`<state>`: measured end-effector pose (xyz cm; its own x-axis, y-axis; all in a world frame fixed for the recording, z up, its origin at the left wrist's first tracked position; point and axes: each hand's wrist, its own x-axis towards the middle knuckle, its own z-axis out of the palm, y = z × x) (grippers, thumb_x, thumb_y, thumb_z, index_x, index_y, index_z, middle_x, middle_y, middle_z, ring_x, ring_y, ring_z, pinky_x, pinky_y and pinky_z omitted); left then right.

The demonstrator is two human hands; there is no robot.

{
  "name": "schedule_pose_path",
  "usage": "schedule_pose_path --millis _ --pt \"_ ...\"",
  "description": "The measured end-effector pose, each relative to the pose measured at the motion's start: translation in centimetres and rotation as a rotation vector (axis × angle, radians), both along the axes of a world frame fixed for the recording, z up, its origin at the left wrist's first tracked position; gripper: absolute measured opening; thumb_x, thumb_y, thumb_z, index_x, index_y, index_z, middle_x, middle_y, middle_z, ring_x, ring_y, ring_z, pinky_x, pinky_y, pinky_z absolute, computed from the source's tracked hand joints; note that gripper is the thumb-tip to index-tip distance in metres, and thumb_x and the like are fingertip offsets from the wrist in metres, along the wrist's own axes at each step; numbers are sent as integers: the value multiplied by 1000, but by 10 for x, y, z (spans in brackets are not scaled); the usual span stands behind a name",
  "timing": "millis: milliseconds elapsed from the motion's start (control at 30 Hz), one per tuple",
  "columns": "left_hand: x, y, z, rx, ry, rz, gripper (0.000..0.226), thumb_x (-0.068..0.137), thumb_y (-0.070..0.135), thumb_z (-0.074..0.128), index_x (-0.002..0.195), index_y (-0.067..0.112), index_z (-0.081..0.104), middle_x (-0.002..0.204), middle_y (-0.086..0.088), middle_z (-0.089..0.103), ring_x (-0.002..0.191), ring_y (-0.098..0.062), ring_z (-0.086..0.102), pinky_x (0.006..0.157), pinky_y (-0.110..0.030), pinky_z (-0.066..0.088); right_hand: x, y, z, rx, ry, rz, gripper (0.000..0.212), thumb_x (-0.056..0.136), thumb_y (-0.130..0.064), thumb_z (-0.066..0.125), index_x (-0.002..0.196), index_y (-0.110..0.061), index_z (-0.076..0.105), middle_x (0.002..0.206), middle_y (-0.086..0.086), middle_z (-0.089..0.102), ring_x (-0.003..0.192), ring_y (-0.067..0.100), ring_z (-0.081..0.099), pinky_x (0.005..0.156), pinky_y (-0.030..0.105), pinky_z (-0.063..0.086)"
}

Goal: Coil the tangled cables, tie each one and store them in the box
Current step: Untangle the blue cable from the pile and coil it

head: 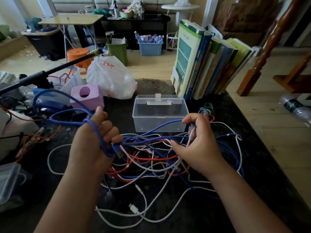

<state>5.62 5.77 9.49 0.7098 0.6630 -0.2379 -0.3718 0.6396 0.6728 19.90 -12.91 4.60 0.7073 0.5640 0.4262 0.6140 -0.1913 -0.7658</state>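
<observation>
A tangle of blue, white and red cables [151,158] lies on the dark table. My left hand [94,137] grips a blue cable [67,113] that loops around the hand and arcs off to the left, its plug end by my fingers. My right hand [196,142] pinches the same blue cable where it rises from the tangle. Behind the tangle stands a clear plastic box [159,113], its lid open and nothing visible inside. Small coloured cable ties [207,110] lie to the right of the box.
A row of books [207,64] stands behind the box on the right. A pink tissue box [87,96], a white plastic bag [111,78] and a black tripod pole [50,71] sit at the left rear. Another clear container [8,179] is at the left edge.
</observation>
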Motion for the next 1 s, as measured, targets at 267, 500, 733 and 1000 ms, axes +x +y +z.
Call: schedule_pose_path --millis 267,500,733,1000 --pt "14 -23 -6 37 124 -143 50 100 52 38 71 17 58 50 5 37 41 -11 36 43 -25 40 -4 0 9 89 -97 -23 61 67 -11 87 105 -30 44 100 -15 40 71 13 44 63 13 41" --pt "17 -31 -13 312 259 -212 21 84 33 64 76 13 63 57 -1 54 47 -14 50 52 -26 44 -9 1 13 100 -116 2 61 67 -9 85 105 -30 43 99 -17 38 74 9 42 62 10 39" --pt "11 -48 -16 971 515 -585 6 79 41 78 80 36 75 73 8 74 65 -3 69 57 -11 49 -14 3 15 52 -225 40 70 61 -6 86 108 -33 42 101 -15 33 85 -2 42 69 7 37" --pt "20 -39 -8 597 529 89 26 96 10 59 71 16 65 41 8 52 34 -5 46 38 -18 39 -4 -1 -2 -76 -87 -39 68 73 -8 74 128 -35 44 118 -12 40 105 4 50 89 8 39"
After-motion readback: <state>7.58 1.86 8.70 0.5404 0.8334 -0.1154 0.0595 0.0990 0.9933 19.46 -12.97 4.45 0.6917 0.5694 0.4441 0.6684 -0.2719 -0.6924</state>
